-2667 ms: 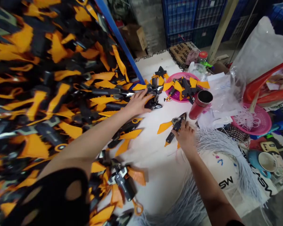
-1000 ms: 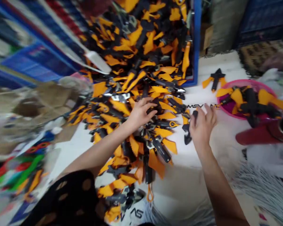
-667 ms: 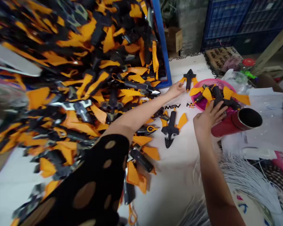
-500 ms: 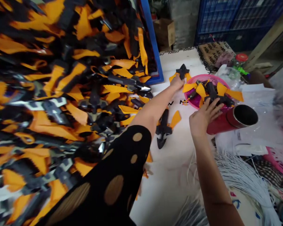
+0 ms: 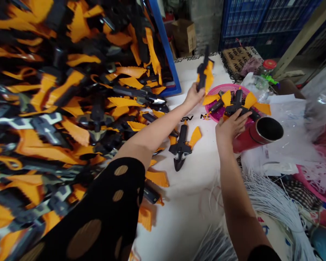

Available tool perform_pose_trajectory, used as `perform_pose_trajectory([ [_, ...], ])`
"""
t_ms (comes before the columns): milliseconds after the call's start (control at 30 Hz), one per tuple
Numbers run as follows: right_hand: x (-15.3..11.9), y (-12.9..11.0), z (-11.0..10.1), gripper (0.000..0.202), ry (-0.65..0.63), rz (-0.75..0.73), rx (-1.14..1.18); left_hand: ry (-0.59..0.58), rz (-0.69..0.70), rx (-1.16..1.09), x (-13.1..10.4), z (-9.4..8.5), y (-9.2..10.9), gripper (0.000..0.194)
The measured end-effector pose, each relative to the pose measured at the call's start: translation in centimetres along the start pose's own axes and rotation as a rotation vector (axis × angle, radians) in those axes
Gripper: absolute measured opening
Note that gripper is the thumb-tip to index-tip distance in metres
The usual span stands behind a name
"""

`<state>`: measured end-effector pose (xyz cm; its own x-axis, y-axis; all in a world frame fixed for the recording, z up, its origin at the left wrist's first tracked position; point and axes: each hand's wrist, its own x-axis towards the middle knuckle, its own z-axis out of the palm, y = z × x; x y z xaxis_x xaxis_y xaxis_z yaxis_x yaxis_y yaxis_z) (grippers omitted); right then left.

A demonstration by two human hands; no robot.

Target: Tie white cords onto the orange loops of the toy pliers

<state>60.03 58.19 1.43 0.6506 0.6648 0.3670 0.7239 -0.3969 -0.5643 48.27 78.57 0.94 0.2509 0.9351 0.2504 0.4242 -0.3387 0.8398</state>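
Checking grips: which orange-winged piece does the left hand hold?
The left hand holds the tilted piece beside the pink basket; the piece between the forearms lies unheld.

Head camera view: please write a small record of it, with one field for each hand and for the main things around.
Left hand: holds a raised black-and-orange piece
Right hand: fingers spread over similar pieces at the pink basket
White surface: one loose piece lies between the forearms
Left side: large pile of such pieces
Right side: red cup, pale strands

The left fingers (image 5: pixel 198 92) hold an orange-winged black piece (image 5: pixel 203 74) near the pink basket (image 5: pixel 226 87).
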Motion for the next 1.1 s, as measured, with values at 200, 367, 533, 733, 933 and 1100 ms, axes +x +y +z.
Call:
perform_pose_trajectory([
  [200, 2.5, 0.4, 1.7, 0.081, -0.017, 0.084, -0.023, -0.349, -0.106, 0.343, -1.2, 2.4, 4.6, 0.038],
  [367, 2.1, -0.1, 0.8, 0.078, -0.095, 0.081, 0.043, -0.263, -0.196, 0.457, -3.0, 2.4, 6.1, 0.046],
  [533, 1.0, 0.0, -0.3, 0.078, -0.074, -0.011, 0.171, -0.160, -0.170, 0.421, -5.7, 0.7, 6.9, 0.034],
  [733, -0.9, -2.8, -3.6, 0.079, -0.214, -0.086, 0.219, -0.031, -0.141, 0.282, -9.7, -1.7, 8.7, 0.023],
  [933, -6.2, -6.7, -7.7, 0.082, -0.341, -0.318, 0.421, 0.177, -0.120, 0.176, -17.2, -8.1, 10.1, 0.032],
  [1100, -13.7, -9.7, -10.3, 0.070, -0.438, -0.585, 0.466, 0.439, -0.212, 0.194, -27.5, -16.5, 9.6, 0.042],
])
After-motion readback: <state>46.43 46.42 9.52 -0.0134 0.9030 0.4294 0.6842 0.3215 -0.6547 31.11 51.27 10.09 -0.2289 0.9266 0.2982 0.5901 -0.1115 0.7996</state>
